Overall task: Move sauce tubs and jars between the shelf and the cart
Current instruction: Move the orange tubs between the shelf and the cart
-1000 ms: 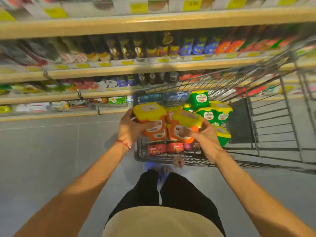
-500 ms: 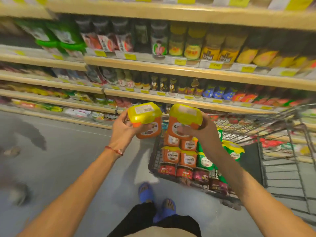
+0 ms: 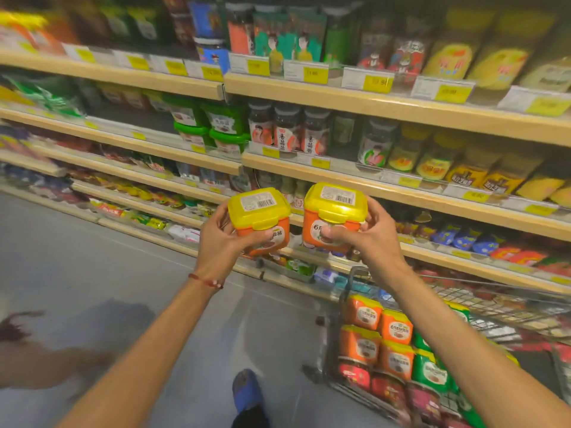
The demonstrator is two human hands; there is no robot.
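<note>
Nearest, at 6 o'clock, a blue shoe (image 3: 247,393) stands on the grey floor. At 4 o'clock the wire cart (image 3: 343,293) holds stacked orange tubs (image 3: 397,327), with green ones beside them and red-lidded jars (image 3: 355,373) along the bottom row. Above it, mid-view, both hands are raised side by side. The left hand (image 3: 216,247) has its fingers (image 3: 221,219) wrapped round the left tub (image 3: 262,211), thumb across the label. The right hand (image 3: 369,239) grasps the right tub (image 3: 335,208) the same way. Both tubs are orange with yellow lids, upright, near each other but apart, clear of cart and shelf. Beyond, from 9 to 3 o'clock, run the shelf (image 3: 401,193) boards. Green tubs (image 3: 227,126) sit at 12 o'clock, with dark jars (image 3: 287,131) just to their right.

The step looks like carrying tubs from cart to shelf. To do it well, keep the lids level and set one tub down before the other. Slide each fully back with its label outward, letting go only once the base sits flat. Which gap is meant I cannot tell.
</note>
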